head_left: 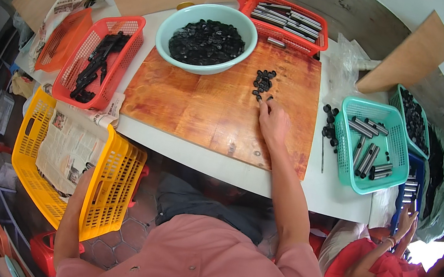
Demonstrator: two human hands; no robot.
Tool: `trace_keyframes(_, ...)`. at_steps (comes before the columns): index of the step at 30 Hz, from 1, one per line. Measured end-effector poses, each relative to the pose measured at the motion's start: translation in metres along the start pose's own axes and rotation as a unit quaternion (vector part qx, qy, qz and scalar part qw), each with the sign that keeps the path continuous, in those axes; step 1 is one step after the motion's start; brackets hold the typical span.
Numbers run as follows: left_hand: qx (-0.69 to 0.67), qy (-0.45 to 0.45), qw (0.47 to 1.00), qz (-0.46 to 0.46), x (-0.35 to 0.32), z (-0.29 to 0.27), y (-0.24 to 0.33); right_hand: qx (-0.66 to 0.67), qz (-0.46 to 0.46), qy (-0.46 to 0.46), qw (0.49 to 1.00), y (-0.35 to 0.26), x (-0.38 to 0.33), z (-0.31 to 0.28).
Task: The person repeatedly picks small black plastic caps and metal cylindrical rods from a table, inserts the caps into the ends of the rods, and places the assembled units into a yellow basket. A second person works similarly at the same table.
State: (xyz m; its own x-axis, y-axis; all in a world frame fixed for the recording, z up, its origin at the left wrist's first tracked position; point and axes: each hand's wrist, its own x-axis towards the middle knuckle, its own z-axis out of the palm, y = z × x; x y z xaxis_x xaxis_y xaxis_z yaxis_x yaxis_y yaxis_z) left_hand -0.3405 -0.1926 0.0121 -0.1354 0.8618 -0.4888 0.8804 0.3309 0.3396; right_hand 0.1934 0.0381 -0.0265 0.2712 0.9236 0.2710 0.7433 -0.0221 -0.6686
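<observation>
- The small black caps lie in a loose, narrow cluster on the wooden board, which rests on the white surface; many more fill the pale green bowl behind it.
- The right hand is at the near end of the cluster, its fingers bent down and touching or just beside the nearest caps; whether one is pinched I cannot tell.
- The left hand is down by the newspaper in the yellow crate; its fingers are hidden, so their state cannot be told.
- Each cap looks light and fairly stiff, probably plastic or hard rubber, and unlikely to break.
- Their round, smooth-looking sides could slip or roll on the glossy board.
- The best hold would be thumb and forefinger across opposite sides of the outer rim, on a cap at the cluster's edge, clear of its neighbours.
</observation>
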Motion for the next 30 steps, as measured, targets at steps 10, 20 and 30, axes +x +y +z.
trace_keyframes(10, 0.056, 0.411, 0.855, 0.31, -0.044, -0.056, 0.078, 0.256, -0.043, -0.297, 0.919, -0.053, -0.048, -0.052)
trace_keyframes(20, 0.115, 0.117, 0.662, 0.732, -0.066, 0.078, 0.292, 0.144, -0.272, -0.566, 0.764, -0.063, -0.18, -0.051)
trace_keyframes(30, 0.063, 0.095, 0.622, 0.775, -0.055, 0.089, 0.312, 0.275, -0.225, -0.528, 0.772, -0.031, -0.198, -0.055)
